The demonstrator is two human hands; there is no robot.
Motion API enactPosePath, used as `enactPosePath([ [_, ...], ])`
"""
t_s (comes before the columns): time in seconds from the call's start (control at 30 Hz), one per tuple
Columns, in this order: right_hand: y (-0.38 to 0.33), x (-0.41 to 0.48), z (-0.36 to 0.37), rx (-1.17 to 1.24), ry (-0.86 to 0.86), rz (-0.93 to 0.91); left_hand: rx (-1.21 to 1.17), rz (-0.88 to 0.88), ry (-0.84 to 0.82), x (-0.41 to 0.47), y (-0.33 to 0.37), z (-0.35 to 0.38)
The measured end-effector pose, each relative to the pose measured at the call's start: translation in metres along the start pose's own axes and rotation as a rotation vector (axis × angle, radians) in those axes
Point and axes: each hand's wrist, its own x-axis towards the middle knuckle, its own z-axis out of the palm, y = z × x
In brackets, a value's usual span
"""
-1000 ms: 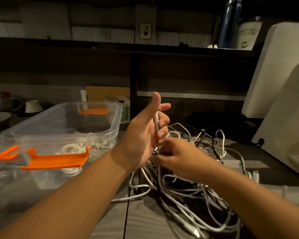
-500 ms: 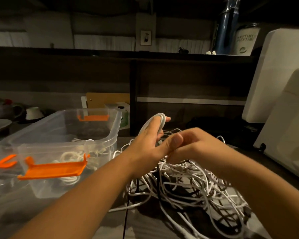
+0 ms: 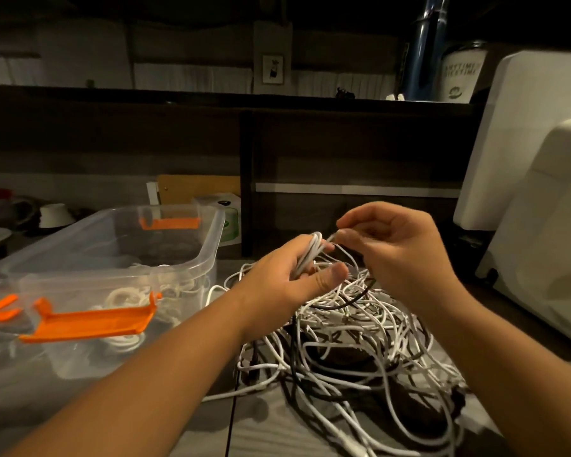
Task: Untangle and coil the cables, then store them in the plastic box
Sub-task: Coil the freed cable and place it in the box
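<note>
- Left hand [image 3: 287,278]: fingers and thumb curled round a small coil [image 3: 311,250] of white cable, held above the tangle.
- Right hand [image 3: 401,252]: fingertips pinched together on the strand leaving the top of the coil, just beside the left fingers.
- Tangle [image 3: 360,334]: white and black cables heaped on the grey table [image 3: 277,433] beneath the 2 hands.
- Plastic box [image 3: 211,268]: clear and open, left of the tangle, with an orange latch [image 3: 93,323] on its near end; coiled white cables [image 3: 126,296] lie inside.
</note>
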Motion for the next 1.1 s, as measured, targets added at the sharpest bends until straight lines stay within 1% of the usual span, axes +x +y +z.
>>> enactPosePath([
  [0.07,0.004,0.003,-0.004,-0.097,0.096,-0.077,-0.05,0.002,-0.036,0.001,0.002,0.001],
  [0.13,0.006,0.004,-0.007,-0.113,0.126,-0.102,-0.178,0.019,-0.095,0.0,0.005,0.002],
  [0.27,0.009,0.003,-0.004,-0.042,0.073,-0.053,-0.512,0.041,-0.182,0.002,0.014,0.0],
  [0.33,0.011,0.001,0.001,-0.002,0.034,-0.029,-0.66,0.041,-0.194,0.001,0.018,-0.001],
  [0.4,0.012,0.001,0.007,-0.015,-0.003,-0.008,-0.802,0.055,-0.198,-0.002,0.02,-0.003],
  [0.5,0.013,-0.002,0.018,-0.108,-0.143,0.073,-0.913,0.071,-0.16,-0.003,0.022,-0.006],
  [0.63,0.005,-0.015,0.037,-0.487,-0.487,0.142,-0.99,0.013,-0.03,-0.002,0.022,-0.009],
  [0.7,0.001,-0.019,0.042,-0.597,-0.561,0.121,-0.994,-0.013,0.034,-0.003,0.022,-0.01],
  [0.77,-0.002,-0.021,0.043,-0.639,-0.572,0.097,-0.969,-0.023,0.083,-0.002,0.025,-0.009],
  [0.9,-0.012,-0.022,0.043,-0.609,-0.588,0.059,-0.845,-0.02,0.179,0.001,0.024,-0.009],
  [0.97,-0.015,-0.024,0.043,-0.618,-0.573,0.033,-0.647,-0.015,0.203,0.002,0.021,-0.009],
  [1.03,-0.017,-0.025,0.042,-0.711,-0.558,0.015,-0.343,0.018,0.195,0.001,0.019,-0.003],
  [1.1,-0.019,-0.026,0.039,-0.778,-0.53,0.054,-0.104,0.021,0.168,0.002,0.014,0.006],
])
